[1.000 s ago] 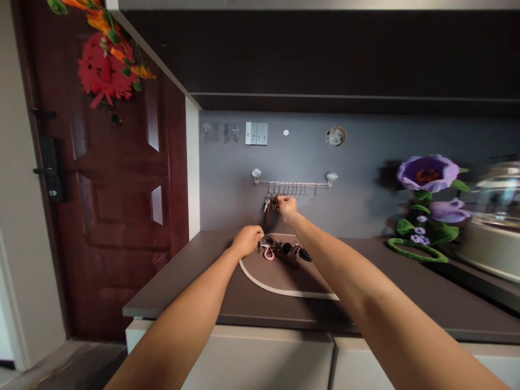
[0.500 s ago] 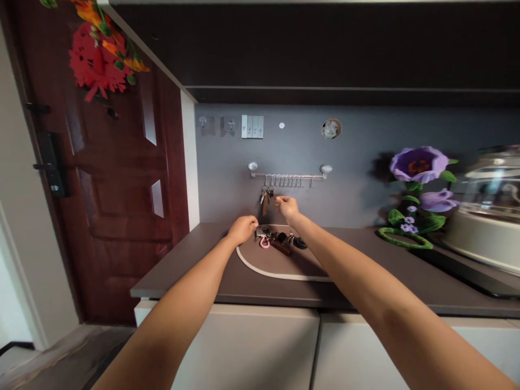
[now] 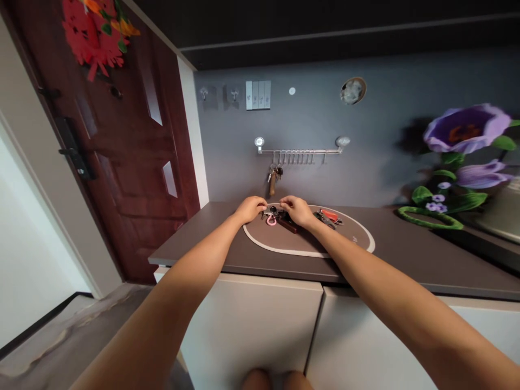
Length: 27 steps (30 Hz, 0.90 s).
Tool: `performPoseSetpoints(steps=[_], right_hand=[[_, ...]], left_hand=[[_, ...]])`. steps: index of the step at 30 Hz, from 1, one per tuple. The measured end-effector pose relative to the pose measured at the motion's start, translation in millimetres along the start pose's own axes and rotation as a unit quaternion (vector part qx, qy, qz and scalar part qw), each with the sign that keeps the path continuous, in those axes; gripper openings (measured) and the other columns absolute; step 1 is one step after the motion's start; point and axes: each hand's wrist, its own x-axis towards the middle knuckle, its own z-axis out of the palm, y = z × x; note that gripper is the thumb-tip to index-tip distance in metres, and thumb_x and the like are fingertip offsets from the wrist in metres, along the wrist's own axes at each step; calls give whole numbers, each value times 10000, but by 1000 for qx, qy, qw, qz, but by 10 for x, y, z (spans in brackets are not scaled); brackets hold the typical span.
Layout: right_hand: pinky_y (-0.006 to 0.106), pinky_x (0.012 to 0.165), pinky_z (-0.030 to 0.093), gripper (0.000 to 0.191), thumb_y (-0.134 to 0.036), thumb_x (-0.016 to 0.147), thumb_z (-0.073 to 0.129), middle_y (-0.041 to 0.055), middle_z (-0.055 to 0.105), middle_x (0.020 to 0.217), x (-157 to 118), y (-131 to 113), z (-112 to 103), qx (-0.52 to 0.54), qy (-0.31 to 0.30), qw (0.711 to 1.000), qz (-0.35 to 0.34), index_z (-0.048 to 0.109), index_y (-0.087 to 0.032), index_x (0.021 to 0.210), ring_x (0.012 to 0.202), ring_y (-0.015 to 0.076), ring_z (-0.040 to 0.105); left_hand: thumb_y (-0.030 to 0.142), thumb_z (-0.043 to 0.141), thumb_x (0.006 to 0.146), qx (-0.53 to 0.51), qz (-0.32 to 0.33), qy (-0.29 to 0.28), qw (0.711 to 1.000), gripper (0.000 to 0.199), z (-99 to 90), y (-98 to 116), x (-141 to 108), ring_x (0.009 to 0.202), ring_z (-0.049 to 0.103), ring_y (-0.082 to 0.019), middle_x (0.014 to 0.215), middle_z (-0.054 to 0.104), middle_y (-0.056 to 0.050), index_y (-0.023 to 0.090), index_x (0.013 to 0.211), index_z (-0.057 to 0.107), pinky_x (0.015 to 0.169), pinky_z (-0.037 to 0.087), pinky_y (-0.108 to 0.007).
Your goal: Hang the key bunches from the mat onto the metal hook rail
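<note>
L hand [image 3: 252, 208] and R hand [image 3: 298, 210] were both down on the oval mat [image 3: 357, 250] on the counter [image 3: 426, 265], meeting over a heap of keys [image 3: 276, 215]. L fingers curled, tips at the heap's left edge; I couldn't tell if they'd actually pinched anything. R hand curled over the heap's right side, fingers bent, touching it; grip also unclear from my view. Heap incl. a pink clip [image 3: 271, 220] and a dark brown fob, lying at the mat's left end, between the two hands. A red-handled bit [image 3: 330, 216] lay on the mat just right of R hand, apart from it. On the wall above, a hook rail [image 3: 300, 153] w/ one key bunch [image 3: 274, 176] hanging from its left hooks, well clear of both hands. Door [image 3: 122, 135] to the left, purple flowers [image 3: 463, 130] far right on the counter, switches [image 3: 258, 95] above the rail.
</note>
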Motion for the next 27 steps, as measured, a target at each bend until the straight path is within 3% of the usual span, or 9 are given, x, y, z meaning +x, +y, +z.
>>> performPoseSetpoints(steps=[6, 10, 27], right_hand=[[234, 769, 412, 188, -191, 780, 479, 52, 656, 914, 26, 30, -16, -86, -27, 995, -30, 632, -175, 888, 844, 143, 587], [232, 766, 409, 198, -186, 775, 478, 60, 657, 900, 56, 51, 14, -91, -27, 996, -5, 633, -160, 895, 833, 143, 585], [228, 729, 395, 182, -195, 763, 485, 60, 654, 880, 65, 15, 53, -75, -26, 997, -14, 642, -171, 853, 797, 148, 574]], left_hand=[[210, 556, 728, 18, 29, -23, 999, 138, 35, -7, 12, 769, 545, -144, 810, 629, -39, 165, 806, 661, 725, 398, -247], [211, 588, 704, 18, 28, -28, 999, 113, 59, -28, 20, 745, 536, -135, 788, 613, -32, 161, 781, 653, 701, 393, -240], [205, 515, 740, 39, -14, -54, 998, 103, 104, 3, 22, 712, 500, -143, 760, 565, -38, 150, 698, 591, 669, 378, -247]])
